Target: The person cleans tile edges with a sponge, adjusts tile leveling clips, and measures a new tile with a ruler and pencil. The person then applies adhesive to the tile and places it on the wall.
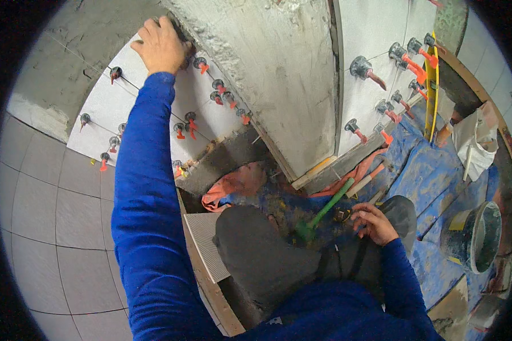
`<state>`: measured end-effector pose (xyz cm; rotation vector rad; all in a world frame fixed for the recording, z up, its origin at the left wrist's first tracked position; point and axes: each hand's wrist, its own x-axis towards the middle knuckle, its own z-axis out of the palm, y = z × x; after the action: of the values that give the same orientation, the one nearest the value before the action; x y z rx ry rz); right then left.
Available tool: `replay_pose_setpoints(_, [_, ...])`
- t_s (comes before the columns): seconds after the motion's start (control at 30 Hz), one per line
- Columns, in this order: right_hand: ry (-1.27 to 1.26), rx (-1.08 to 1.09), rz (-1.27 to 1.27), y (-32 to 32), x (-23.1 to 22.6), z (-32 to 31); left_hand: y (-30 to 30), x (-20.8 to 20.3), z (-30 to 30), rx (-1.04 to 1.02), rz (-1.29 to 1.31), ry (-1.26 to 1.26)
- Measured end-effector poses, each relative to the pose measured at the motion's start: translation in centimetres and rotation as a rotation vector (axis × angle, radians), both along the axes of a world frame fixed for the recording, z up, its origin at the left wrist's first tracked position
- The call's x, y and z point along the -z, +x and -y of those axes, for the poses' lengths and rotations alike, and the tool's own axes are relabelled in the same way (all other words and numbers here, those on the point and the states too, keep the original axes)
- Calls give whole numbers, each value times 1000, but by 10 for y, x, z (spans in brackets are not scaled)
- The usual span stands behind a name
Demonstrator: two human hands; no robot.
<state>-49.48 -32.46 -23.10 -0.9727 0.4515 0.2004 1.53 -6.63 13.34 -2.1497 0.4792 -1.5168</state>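
Observation:
My left hand [161, 44] is raised and gripping the top corner of a white wall tile [148, 108], where it meets the rough concrete column [273, 74]. Grey and orange levelling clips [189, 124] stud the tile joints below it. My right hand [374, 223] rests low by my knee with curled fingers, touching small dark items on the blue tarp; nothing is clearly held in it. A green-handled mallet [323, 211] lies just left of that hand. A ridged grey tile [206, 245] lies flat by my knee.
A blue tarp [432, 170] covers the floor at right, with a dirty bucket [479, 236], a white bag [477, 139] and a yellow level [432, 91]. More clipped tiles [375, 68] cover the right wall. Orange cloth [233, 186] lies at the column's foot. Grey floor tiles [51, 216] spread left.

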Motion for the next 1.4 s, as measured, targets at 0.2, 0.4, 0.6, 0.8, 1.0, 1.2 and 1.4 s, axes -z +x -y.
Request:
replay_pose_setpoints(0.2, [31, -19, 6, -2, 5, 5, 57, -6, -30, 334, 10, -203])
replay_pose_setpoints(0.4, [34, -20, 19, 1, 6, 6, 66, -10, -39, 49, 26, -196])
replay_pose_setpoints(0.6, [-6, -10, -13, 0, -2, 2, 5, -14, -28, 138, -127, -251])
replay_pose_setpoints(0.8, [-17, -5, -2, 1, -4, -2, -21, -15, -28, 333, -540, 174])
replay_pose_setpoints(1.0, [-13, -18, 5, 4, 2, -4, -13, -8, -23, 142, -525, 284])
replay_pose_setpoints(1.2, [-18, -37, 5, 7, 4, -5, -10, 1, -27, 161, -429, 294])
replay_pose_setpoints(1.4, [-2, -35, 13, 6, 5, -4, -27, 4, -31, 121, -460, 297])
